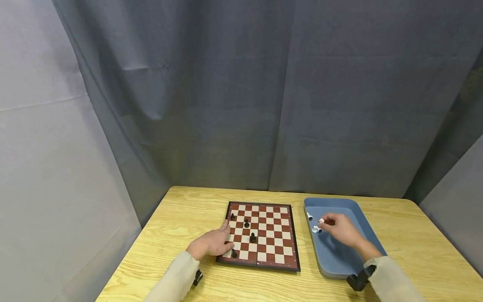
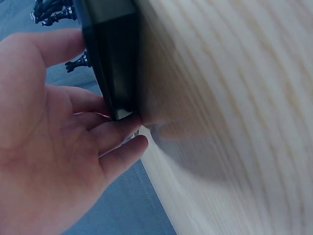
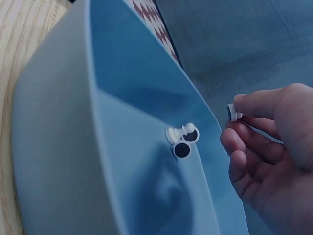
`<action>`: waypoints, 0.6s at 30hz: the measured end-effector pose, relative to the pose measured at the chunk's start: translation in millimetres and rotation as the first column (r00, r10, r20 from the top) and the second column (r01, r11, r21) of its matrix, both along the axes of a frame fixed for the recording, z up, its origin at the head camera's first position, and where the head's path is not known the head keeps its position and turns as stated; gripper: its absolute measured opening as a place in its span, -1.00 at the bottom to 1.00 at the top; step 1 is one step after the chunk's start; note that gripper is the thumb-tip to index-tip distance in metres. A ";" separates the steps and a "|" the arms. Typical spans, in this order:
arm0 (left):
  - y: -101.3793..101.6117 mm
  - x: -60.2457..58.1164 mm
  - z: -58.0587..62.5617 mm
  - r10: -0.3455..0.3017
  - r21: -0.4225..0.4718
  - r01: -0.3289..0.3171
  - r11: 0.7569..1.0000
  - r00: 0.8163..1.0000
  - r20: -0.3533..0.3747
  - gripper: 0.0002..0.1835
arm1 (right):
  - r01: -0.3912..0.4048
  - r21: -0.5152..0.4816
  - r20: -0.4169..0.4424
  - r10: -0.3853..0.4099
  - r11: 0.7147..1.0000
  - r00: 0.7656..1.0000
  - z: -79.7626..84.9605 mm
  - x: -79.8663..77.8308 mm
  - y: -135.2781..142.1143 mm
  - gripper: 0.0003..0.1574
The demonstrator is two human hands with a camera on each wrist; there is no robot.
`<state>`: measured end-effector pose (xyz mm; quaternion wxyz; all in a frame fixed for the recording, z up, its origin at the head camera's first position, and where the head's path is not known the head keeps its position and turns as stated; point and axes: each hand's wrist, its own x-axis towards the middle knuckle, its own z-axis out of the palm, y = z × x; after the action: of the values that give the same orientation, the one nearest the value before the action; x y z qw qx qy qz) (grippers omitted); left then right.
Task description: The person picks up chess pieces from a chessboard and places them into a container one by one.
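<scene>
A red-and-white chessboard [image 1: 277, 241] lies on the table with several black chess pieces [image 1: 253, 238] standing on its left half. My left hand [image 1: 213, 243] rests on the board's left edge, thumb and index finger spread over the squares. In the left wrist view, the other fingers [image 2: 117, 134] touch the board's dark side [image 2: 115, 58]. Over the blue tray, my right hand [image 1: 342, 230] pinches a small white chess piece [image 3: 233, 113] with a dark base between thumb and fingertips. Below it, white chess pieces [image 3: 182, 149] lie on their sides against the tray's left wall.
To the right of the board, the blue tray [image 1: 341, 262] has raised walls on all sides. Both stand on a light wooden table [image 1: 181, 209]. Grey curtains [image 1: 226, 126] hang behind the table and pale ones flank it.
</scene>
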<state>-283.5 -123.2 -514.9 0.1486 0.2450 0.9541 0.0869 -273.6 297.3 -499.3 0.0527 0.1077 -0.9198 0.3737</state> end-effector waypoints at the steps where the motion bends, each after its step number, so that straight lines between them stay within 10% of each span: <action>1: -0.4 -0.2 0.2 0.003 0.002 -0.003 1.000 1.000 0.002 -0.24 | -0.002 0.002 0.003 0.002 1.000 1.000 -0.6 -0.6 0.6 -0.85; 18: 0.6 1.0 1.7 0.000 -0.007 -0.001 1.000 1.000 -0.013 -0.21 | -0.007 0.029 0.040 0.006 1.000 0.999 -13.9 -4.4 7.6 -0.85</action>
<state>-282.4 -122.6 -513.1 0.1431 0.2448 0.9554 0.0821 -278.0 305.0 -513.2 0.0317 0.1039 -0.9257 0.3623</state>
